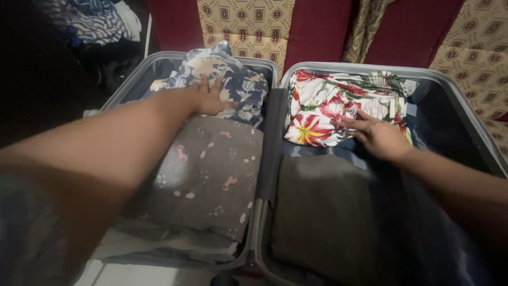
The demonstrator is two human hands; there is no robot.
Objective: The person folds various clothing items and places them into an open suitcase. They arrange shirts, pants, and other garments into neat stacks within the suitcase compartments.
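An open grey suitcase (267,66) lies flat with both halves filled with folded clothes. My left hand (209,95) rests flat, fingers spread, on a blue floral garment (241,79) at the far end of the left half. Below that garment lies a grey folded cloth with small pink and white prints (211,169). My right hand (378,135) presses, fingers apart, on a white garment with red flowers (323,108) at the far end of the right half. A dark olive folded cloth (323,217) lies nearer to me in that half.
Beyond the suitcase stand red cushions (317,32) and patterned beige fabric (246,21). A striped blue and white cloth (98,21) lies in the dark area at the upper left. A pale floor strip (137,275) shows at the bottom.
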